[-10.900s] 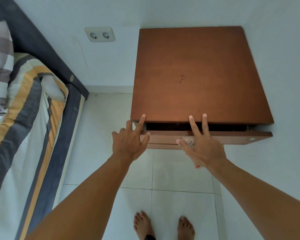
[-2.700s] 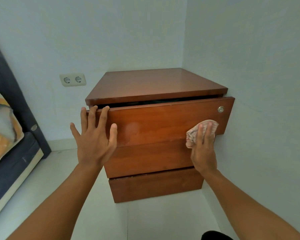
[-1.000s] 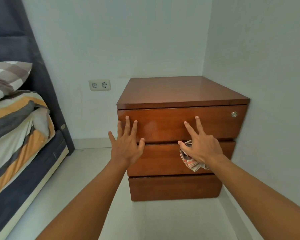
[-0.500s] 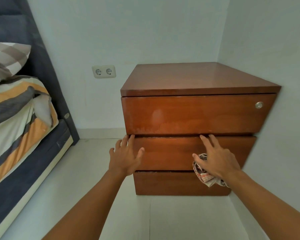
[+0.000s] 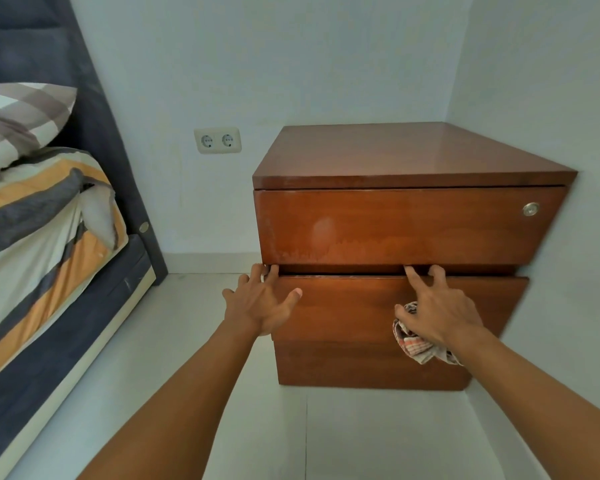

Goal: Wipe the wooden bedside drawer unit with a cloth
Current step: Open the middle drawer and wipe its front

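A crumpled checked cloth [image 5: 417, 341] sits tucked under the right hand [image 5: 439, 311], whose spread fingers hook the brown wooden drawer unit's [image 5: 395, 230] middle drawer [image 5: 354, 306]; left hand [image 5: 262, 301] likewise, fingers splayed.

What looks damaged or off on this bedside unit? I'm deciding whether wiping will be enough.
The top drawer front has a pale, blotchy patch along its lower edge, like worn finish. The middle drawer sits slightly out, fingers of both hands hooked over its top edge.

bed [image 5: 42, 244] left, drawer unit [image 5: 395, 230] right
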{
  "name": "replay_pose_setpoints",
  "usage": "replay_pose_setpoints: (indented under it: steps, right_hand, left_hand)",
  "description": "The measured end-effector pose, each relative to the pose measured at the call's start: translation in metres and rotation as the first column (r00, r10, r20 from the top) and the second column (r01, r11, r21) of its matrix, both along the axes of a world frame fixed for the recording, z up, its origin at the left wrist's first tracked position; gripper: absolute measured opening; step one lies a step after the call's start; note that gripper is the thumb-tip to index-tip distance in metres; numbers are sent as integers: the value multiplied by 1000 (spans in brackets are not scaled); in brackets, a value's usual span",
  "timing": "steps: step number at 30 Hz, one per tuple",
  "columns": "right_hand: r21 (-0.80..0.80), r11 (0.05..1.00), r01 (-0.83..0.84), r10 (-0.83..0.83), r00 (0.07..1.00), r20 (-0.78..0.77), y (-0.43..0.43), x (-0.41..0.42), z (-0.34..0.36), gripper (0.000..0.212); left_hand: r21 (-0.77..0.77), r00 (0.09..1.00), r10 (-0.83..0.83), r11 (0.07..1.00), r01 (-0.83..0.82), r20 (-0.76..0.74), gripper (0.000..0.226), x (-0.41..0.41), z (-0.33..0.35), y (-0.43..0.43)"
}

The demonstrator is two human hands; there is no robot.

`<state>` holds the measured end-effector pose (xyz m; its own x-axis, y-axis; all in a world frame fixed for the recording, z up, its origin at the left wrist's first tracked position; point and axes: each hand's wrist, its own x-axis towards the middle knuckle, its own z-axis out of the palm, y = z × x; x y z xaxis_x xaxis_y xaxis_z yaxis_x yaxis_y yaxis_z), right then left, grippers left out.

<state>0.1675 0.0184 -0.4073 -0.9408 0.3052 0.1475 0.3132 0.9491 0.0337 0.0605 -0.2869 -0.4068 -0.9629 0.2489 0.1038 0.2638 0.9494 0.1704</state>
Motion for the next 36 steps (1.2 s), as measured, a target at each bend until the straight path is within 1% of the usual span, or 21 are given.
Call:
replay_pose_setpoints:
  steps: [2,6,9,11,12,13,14,15,16,17,18,19,20,21,22,25,26,28,29,32,36]
  right_hand:
    - [9,1000,18,-18,1000,3,0,3,7,82]
    - [-52,996,71,-68,996,57,-1,9,21,82]
    - [-151,986,75,-59,992,109,-4,18,38,78]
    - [-246,967,64,-39,994,105,-12,25,55,68]
    - [-293,955,41,-23,998,66,-18,26,66,59]
    - [-331,944,0,-4,1000,-11,-26,24,76,48]
    - [-347,936,-55,15,993,-117,-37,20,87,40]
    - [-329,938,-112,32,970,-241,-50,14,97,38]
    - [-283,945,-162,46,926,-374,-66,6,106,37]
    - [-226,950,-213,74,862,-501,-84,-3,113,36]
    - [-172,947,-272,120,795,-595,-103,-12,117,34]
    - [-131,934,-332,174,744,-645,-122,-20,117,34]
    - [-104,916,-389,229,717,-658,-139,-28,114,33]
    - [-95,894,-437,280,713,-643,-153,-37,105,32]
    - [-92,883,-460,320,735,-597,-164,-44,91,32]
    - [-58,916,-397,352,865,-358,-180,-53,31,36]
    - [-73,922,-381,340,883,-323,-181,-51,14,38]
    - [-133,912,-387,330,887,-322,-180,-46,-10,42]
    - [-128,905,-405,348,880,-323,-178,-45,-17,46]
    - [-35,893,-449,418,854,-309,-175,-42,-24,56]
    - [-58,905,-422,378,859,-345,-181,-40,-26,50]
  left_hand:
    - [-19,1000,-10,1000,10,-10,89,1,2,0]
    - [-34,1000,-16,999,16,15,88,3,7,-2]
    - [-23,999,-32,999,33,33,89,9,18,-4]
    - [-21,998,-60,998,60,8,79,16,25,-8]
    - [-17,997,-71,997,71,-7,74,20,27,-11]
    - [-14,997,-77,997,77,-18,70,24,29,-13]
    - [-12,996,-81,997,81,-25,67,29,30,-16]
    - [-13,996,-86,996,86,-28,64,34,31,-17]
    - [-9,996,-91,996,91,-25,63,39,31,-17]
    - [2,996,-91,996,91,-20,62,42,32,-18]
    - [17,996,-88,996,88,-11,61,45,32,-18]
    - [29,997,-83,996,83,-3,61,47,32,-19]
    - [32,997,-81,996,81,4,59,48,32,-20]
    - [27,997,-78,997,78,-1,55,47,31,-20]
    - [14,997,-72,997,72,-11,51,47,30,-20]
    - [-46,998,-69,997,68,-14,59,45,28,-20]
    - [-63,997,-69,996,67,-23,56,44,28,-20]
    - [-74,996,-81,994,78,-42,48,41,24,-22]
    - [-65,995,-91,994,87,-52,46,40,21,-23]
    - [-39,989,-115,993,112,-97,45,41,15,-26]
    - [-82,983,-118,991,107,-138,47,43,11,-27]
